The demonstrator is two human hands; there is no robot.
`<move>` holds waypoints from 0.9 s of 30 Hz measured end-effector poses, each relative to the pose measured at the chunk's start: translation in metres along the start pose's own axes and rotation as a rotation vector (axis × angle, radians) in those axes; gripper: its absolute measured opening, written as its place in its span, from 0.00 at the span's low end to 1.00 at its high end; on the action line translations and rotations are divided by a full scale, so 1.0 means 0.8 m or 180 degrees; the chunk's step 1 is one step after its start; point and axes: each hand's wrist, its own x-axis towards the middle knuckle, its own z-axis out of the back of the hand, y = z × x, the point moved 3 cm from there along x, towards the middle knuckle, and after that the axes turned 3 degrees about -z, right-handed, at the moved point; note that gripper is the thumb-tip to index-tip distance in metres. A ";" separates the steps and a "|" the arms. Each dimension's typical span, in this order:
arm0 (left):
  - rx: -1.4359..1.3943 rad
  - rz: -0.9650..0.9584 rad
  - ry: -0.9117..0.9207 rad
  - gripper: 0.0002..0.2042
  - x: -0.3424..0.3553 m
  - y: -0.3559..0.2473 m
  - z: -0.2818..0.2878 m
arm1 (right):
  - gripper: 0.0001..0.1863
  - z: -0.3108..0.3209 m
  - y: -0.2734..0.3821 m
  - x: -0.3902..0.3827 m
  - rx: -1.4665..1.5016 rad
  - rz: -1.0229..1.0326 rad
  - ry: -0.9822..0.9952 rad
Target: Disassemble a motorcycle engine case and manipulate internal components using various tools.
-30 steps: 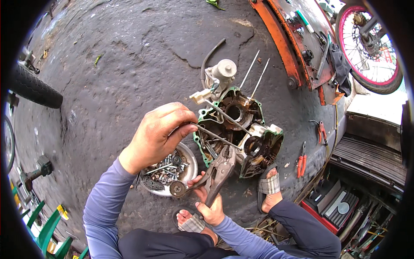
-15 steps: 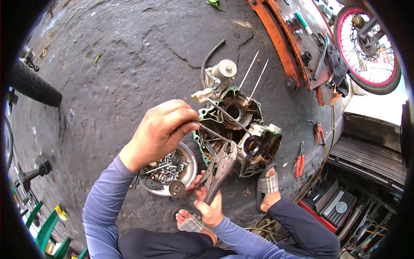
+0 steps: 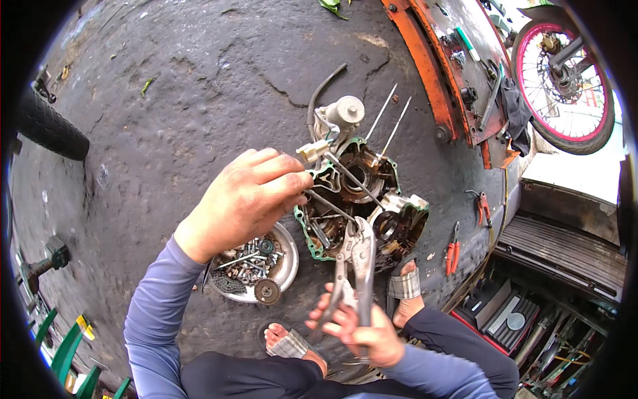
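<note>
Little has shifted in the past second: both hands hold their places over the engine case [image 3: 362, 199], with the pliers' handles now spread a bit wider. Seen from the head camera, the left hand [image 3: 242, 199] is curled closed, its fingertips pinching the near end of a long metal stud [image 3: 332, 205] that lies across the green-gasketed case on the cracked concrete floor [image 3: 199, 86]. The right hand [image 3: 362, 329] grips the handles of locking pliers [image 3: 355, 263], fingers partly splayed, the tool's nose at the case's near edge. Just beside the case, under the left wrist, a metal bowl [image 3: 289, 266] holds bolts, a chain and small gears. Two sandalled feet flank the work. Red-handled pliers [image 3: 453, 249] lie near the case to the right, a pink-rimmed wheel [image 3: 565, 73] well beyond.
</note>
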 end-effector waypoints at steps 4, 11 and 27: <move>-0.0008 -0.0007 0.0193 0.12 0.000 0.004 0.002 | 0.48 0.005 -0.048 0.039 -0.0266 0.0784 -0.0333; -0.0098 0.0006 0.0178 0.10 -0.006 -0.002 0.002 | 0.42 0.002 0.103 -0.036 0.0096 -0.1349 0.0053; -0.0554 0.0523 0.0273 0.05 -0.008 -0.004 0.000 | 0.43 -0.015 0.115 -0.030 0.0138 -0.1469 0.0095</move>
